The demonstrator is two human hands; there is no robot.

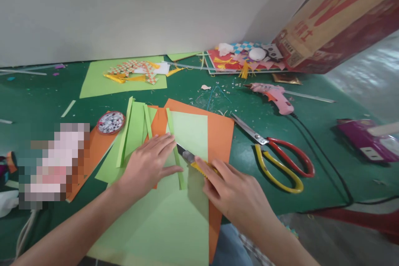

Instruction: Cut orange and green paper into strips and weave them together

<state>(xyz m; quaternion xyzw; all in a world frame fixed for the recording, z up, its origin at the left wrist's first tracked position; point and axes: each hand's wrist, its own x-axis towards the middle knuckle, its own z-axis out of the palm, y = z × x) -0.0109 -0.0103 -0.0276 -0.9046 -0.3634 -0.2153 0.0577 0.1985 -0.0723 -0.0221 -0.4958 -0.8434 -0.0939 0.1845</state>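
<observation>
My left hand [149, 163] lies flat with fingers spread on a light green paper sheet [174, 220], pressing beside a narrow green strip [175, 153]. A yellow utility knife [195, 162] is gripped in my right hand [232, 193], its blade tip resting on the green sheet next to the strip. Under the green sheet lies an orange sheet [220, 139]. Several cut green strips [132, 131] lie just left of my left hand.
Scissors with red and yellow handles [276, 156] lie right of the orange sheet. A pink glue gun [276, 96] with a black cord sits behind them. A round tin of googly eyes [110, 122], woven paper crafts [134, 70], a cardboard box [336, 20] and a purple object [366, 139] surround the green mat.
</observation>
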